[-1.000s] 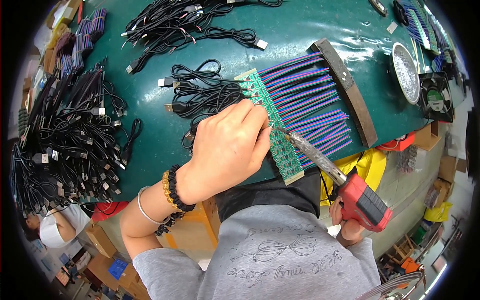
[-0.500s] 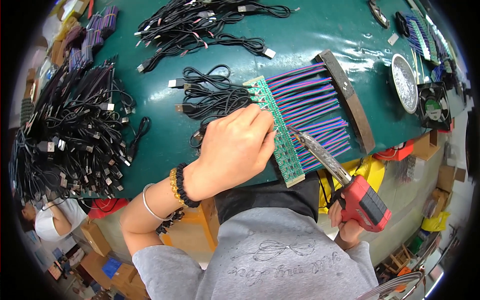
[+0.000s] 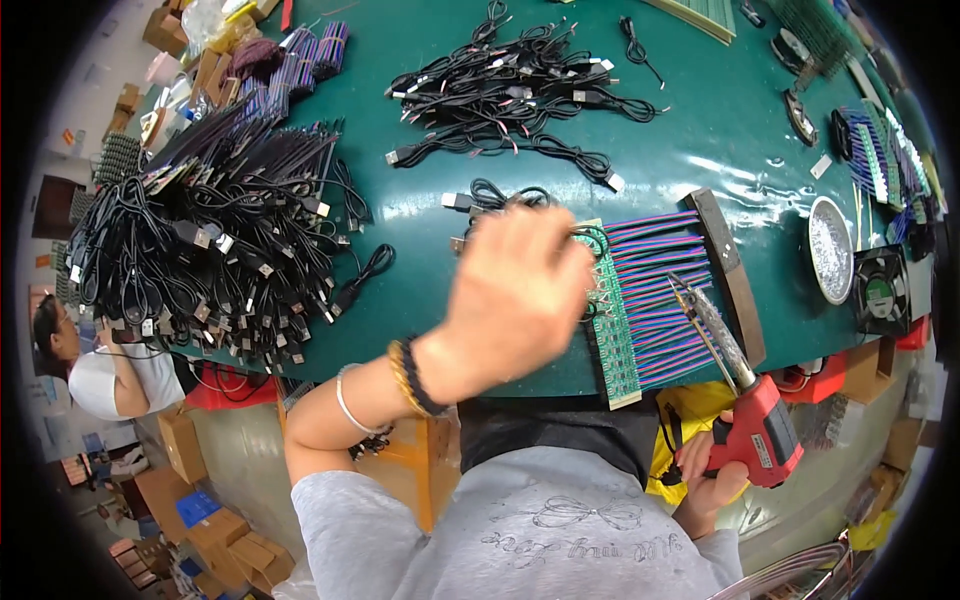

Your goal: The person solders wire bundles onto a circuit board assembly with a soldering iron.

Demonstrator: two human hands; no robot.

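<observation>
Circuit strip (image 3: pixel 612 330), long and green, lies near the table's (image 3: pixel 700 110) front edge, its long axis running away from me, with purple and blue wires (image 3: pixel 660 290) fanning right to a dark bar (image 3: pixel 728 270). My left hand (image 3: pixel 520 295) hovers blurred over the strip's far end, nearest it; whether its fingers pinch anything I cannot tell. My right hand (image 3: pixel 712 478) grips the red soldering gun (image 3: pixel 750 420), tip over the wires.

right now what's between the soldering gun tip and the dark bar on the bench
In the head view, striped ribbon wires span from the soldering gun tip to the dark bar.
</observation>
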